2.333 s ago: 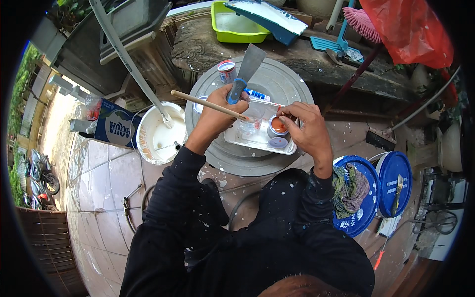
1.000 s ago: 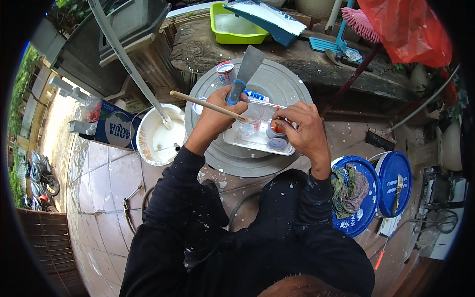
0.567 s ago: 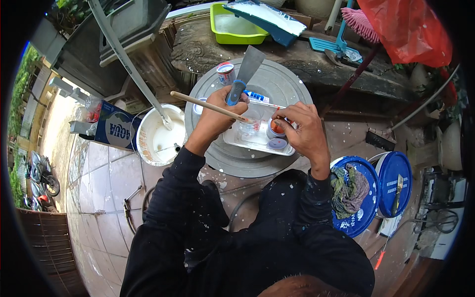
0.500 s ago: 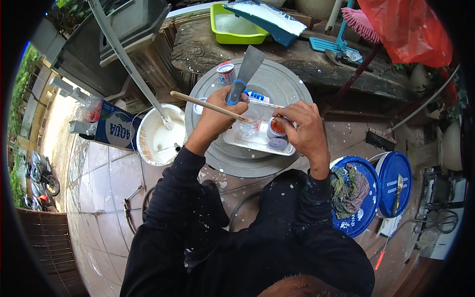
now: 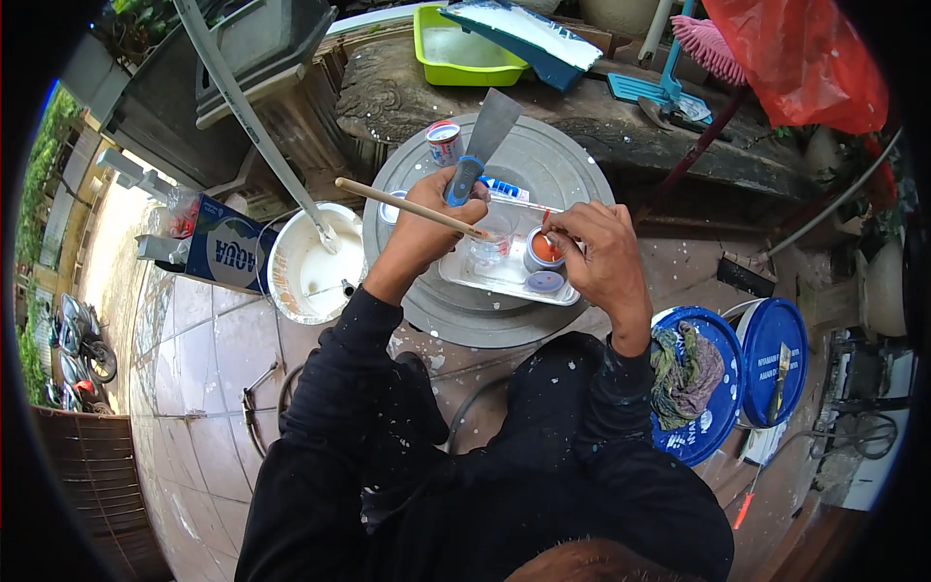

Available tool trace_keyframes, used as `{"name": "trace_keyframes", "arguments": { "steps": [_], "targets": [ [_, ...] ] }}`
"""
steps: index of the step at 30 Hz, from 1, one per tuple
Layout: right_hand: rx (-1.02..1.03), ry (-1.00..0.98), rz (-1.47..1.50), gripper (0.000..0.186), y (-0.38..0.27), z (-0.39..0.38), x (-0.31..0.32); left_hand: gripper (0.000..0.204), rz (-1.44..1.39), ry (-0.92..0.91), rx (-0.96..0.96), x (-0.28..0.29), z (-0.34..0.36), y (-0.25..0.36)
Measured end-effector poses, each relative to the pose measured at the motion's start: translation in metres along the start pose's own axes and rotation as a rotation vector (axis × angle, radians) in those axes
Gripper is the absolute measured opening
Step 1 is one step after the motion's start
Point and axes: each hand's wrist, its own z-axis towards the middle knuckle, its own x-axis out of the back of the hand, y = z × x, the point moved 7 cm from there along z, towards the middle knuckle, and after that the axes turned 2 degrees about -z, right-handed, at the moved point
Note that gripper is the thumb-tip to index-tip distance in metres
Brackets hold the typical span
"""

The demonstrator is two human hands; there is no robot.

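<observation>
My right hand [image 5: 599,254] has its fingertips pinched shut on a thin red-tipped stick, dipped into the small open tin of orange paint [image 5: 543,251] that sits just under them on the white tray [image 5: 504,283]. My left hand [image 5: 433,225] is closed around two tools at once — the blue handle of a putty knife [image 5: 480,147], blade pointing away from me, and a long wooden stick [image 5: 407,207] that crosses my knuckles toward the tin. Between my two hands stands a clear plastic cup [image 5: 488,248], and just below the tin lies what looks like its lid. Everything rests on a round metal drum lid [image 5: 553,165]. To do this well, I judge I should lift only a little colour, keep the stick upright over the tin so drips fall back in, and hold the left-hand tools clear of the cup. Further left sits a white paint bucket [image 5: 312,267]; further right, a rag on a blue lid [image 5: 690,373].
</observation>
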Motion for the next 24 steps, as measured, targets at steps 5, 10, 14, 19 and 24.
{"name": "trace_keyframes", "arguments": {
  "steps": [5, 10, 14, 19, 24],
  "targets": [
    [0.023, 0.025, 0.101, 0.008, 0.0009, 0.0, -0.005, 0.017, 0.014, -0.012, 0.048, -0.001, -0.0002, -0.0004],
    [-0.008, -0.001, -0.006, 0.008, 0.0013, -0.0009, 0.0003, 0.018, 0.001, -0.002, 0.011, -0.001, -0.0014, 0.0021],
    [-0.021, -0.089, 0.103, 0.008, -0.0014, 0.0, -0.0065, 0.018, 0.024, 0.002, 0.032, 0.0014, -0.0012, 0.0006],
    [0.032, 0.026, 0.022, 0.01, 0.0012, 0.0, -0.0032, 0.019, -0.005, -0.002, 0.005, -0.0015, 0.0004, 0.0001],
    [0.012, -0.023, -0.053, 0.009, 0.0002, -0.0022, -0.001, 0.019, 0.007, -0.009, 0.038, -0.0007, -0.0012, 0.0013]
  ]
}}
